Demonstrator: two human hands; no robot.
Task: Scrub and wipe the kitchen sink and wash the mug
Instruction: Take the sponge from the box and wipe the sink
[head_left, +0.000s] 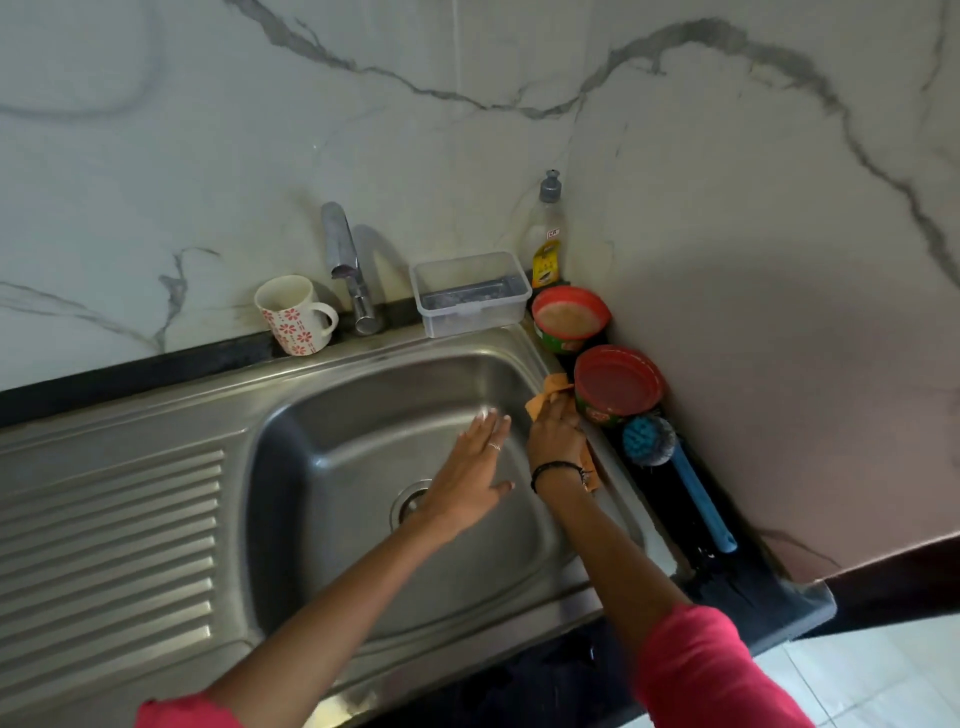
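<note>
Landmark: steel sink, set in a black worktop; entries run left to right.

- Ribbed drainboard: left of the sink basin, part of the same steel unit.
- Mug: white with red flowers, upright on the sink's back rim, handle to the right, just left of the tap.
- Left hand: fingers straight and spread, grasping nothing, held over the basin just right of the drain; ring on one finger.
- Clear plastic tub: on the sink's back right corner.
- Right hand: fingers curled around an orange cloth, pressing it to the sink's right rim; dark bracelet at the wrist.
- Dish soap bottle: in the wall corner, behind the sink's right rim.
- Two red-topped round tubs: on the worktop strip right of the sink.
- Blue-handled brush: lying on that same strip, nearer the front.
</note>
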